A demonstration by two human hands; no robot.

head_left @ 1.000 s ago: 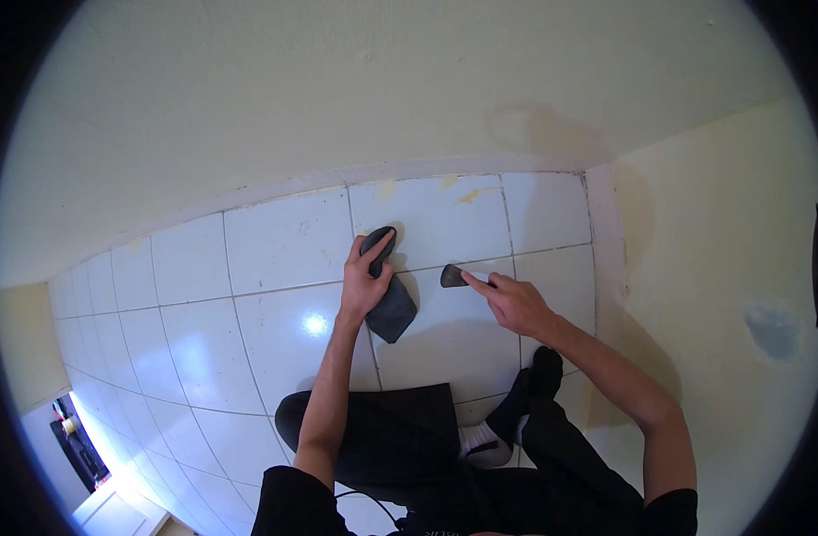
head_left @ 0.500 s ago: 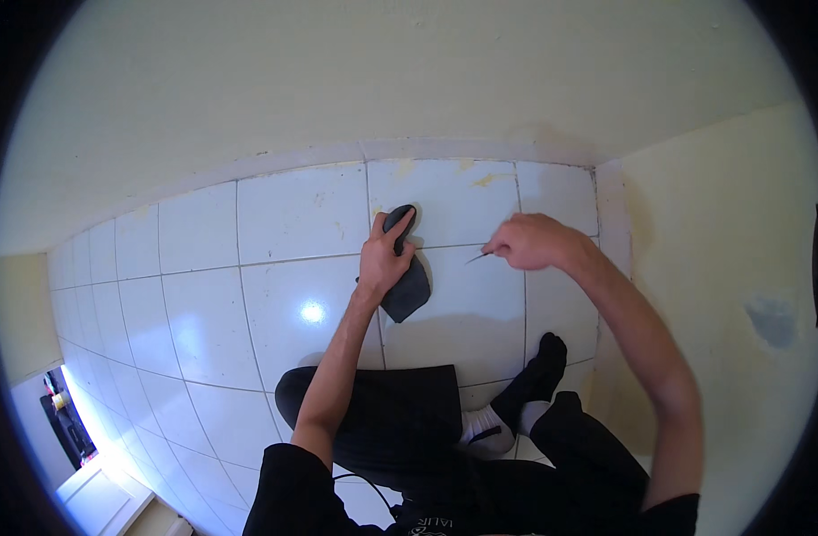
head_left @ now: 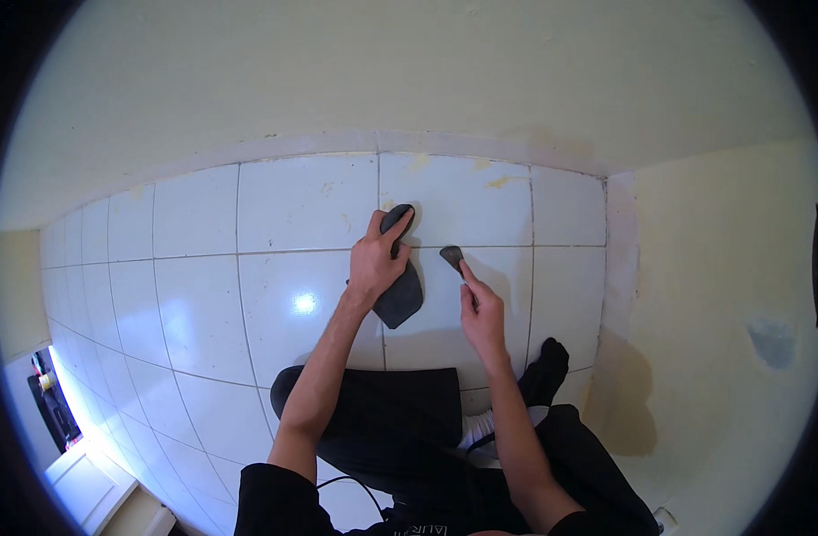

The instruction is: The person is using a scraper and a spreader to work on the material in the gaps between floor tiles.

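Left hand point(head_left: 375, 263): fingers closed over a dark grey cloth point(head_left: 402, 290), pressing it flat to the white tiled floor point(head_left: 293, 210), far from the knees, on a grout line. Right hand point(head_left: 483, 313): fingers pinch a small dark scraper point(head_left: 452, 258), blade on the tile just right of the cloth. Both forearms reach forward. Cream wall point(head_left: 409, 80) beyond.

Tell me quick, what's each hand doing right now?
Left hand: closed on a dark cloth, pressing it to the floor tiles.
Right hand: closed on a small scraper, blade on the grout line.
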